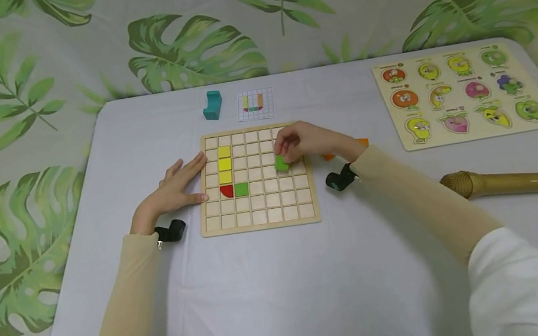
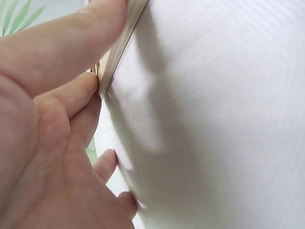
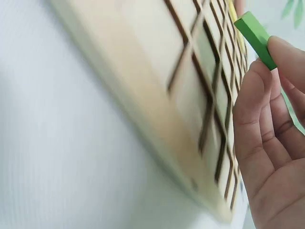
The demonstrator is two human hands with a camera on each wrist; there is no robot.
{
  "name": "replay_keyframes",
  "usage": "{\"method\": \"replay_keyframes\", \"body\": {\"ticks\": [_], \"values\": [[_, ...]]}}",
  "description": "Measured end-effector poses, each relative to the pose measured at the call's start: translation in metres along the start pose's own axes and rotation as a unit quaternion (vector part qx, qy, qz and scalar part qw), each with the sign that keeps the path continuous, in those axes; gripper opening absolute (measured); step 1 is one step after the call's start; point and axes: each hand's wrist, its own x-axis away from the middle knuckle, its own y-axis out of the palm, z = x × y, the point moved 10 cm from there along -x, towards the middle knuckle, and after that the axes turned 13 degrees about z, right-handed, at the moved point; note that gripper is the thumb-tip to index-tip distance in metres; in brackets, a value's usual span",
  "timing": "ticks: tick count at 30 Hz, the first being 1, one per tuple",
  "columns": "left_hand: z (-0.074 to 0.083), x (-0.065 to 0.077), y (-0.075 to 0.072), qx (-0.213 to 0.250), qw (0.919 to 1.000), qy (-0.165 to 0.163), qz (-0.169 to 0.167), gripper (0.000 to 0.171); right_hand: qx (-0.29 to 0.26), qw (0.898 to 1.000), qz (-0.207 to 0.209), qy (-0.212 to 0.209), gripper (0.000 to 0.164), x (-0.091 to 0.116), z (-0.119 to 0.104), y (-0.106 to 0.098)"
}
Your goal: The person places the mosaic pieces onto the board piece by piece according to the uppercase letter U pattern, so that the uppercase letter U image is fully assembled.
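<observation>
A wooden grid board [image 1: 262,221] lies on the table. Its left part bears several yellow square tiles [image 1: 224,164] in a column, a red quarter-round tile [image 1: 227,191] below them and a green square tile [image 1: 241,189] beside the red one. My left hand [image 1: 171,190] touches the board's left edge with extended fingers and thumb; the left wrist view shows the fingertips against the rim. Over the right part of the board, my right hand [image 1: 306,142] pinches another green tile [image 3: 256,39] between thumb and fingers, tilted above the grid.
Behind the board are a pattern card [image 1: 255,104] with a coloured U shape and a teal block [image 1: 212,105]. Orange pieces [image 1: 363,143] lie partly hidden behind the right wrist. At right are a fruit puzzle board [image 1: 467,97] and a gold microphone [image 1: 525,180].
</observation>
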Motion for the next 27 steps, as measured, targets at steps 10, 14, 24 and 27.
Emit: {"method": "replay_keyframes", "body": {"ticks": [10,14,24,27], "values": [[0.000,0.000,-0.001,0.001,1.0000,0.000,0.001,0.089,0.033,0.998,-0.039,-0.028,0.011,-0.009,-0.023,0.059],[0.000,-0.001,0.000,0.002,1.0000,-0.001,0.001,0.088,0.046,0.998,-0.032,-0.040,0.011,-0.010,-0.028,0.068],[0.000,0.000,0.000,0.002,1.0000,-0.002,0.002,0.088,0.137,0.990,-0.008,-0.046,0.010,-0.007,-0.030,0.073],[0.000,0.000,0.000,0.001,1.0000,-0.002,0.002,0.088,0.152,0.987,0.002,-0.059,0.011,-0.006,-0.032,0.074]]}}
